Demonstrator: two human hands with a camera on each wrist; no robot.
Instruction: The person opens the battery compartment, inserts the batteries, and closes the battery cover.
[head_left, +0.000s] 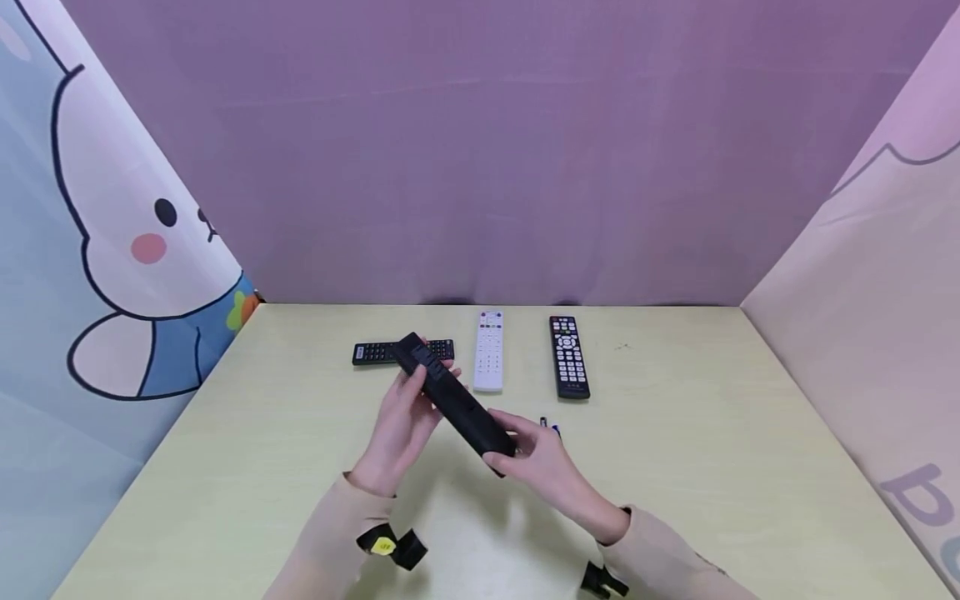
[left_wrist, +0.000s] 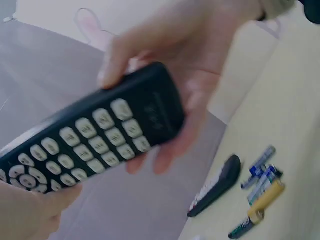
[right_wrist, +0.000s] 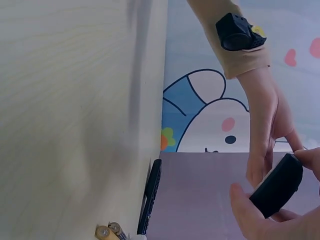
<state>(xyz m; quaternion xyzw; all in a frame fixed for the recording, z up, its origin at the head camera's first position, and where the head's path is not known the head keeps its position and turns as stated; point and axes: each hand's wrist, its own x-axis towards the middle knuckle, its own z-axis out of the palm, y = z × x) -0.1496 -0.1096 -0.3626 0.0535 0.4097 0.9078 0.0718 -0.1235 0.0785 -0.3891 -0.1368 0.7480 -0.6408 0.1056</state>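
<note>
Both hands hold a black remote control [head_left: 456, 403] above the table, tilted, its back toward the head camera. My left hand [head_left: 397, 425] grips its far end, thumb lying on the back. At the near end, my right hand [head_left: 542, 460] pinches the remote between thumb and fingers. The left wrist view shows the same remote's face [left_wrist: 95, 137] with rows of white buttons. Only its dark end [right_wrist: 280, 186] shows in the right wrist view, between the right thumb and fingers.
On the table [head_left: 712, 433], a black remote [head_left: 367, 353], a white remote [head_left: 489, 354] and another black remote [head_left: 570, 358] lie toward the back. Several loose batteries [left_wrist: 262, 185] lie near the right hand. A purple panel [head_left: 495, 167] stands behind, with printed panels at both sides.
</note>
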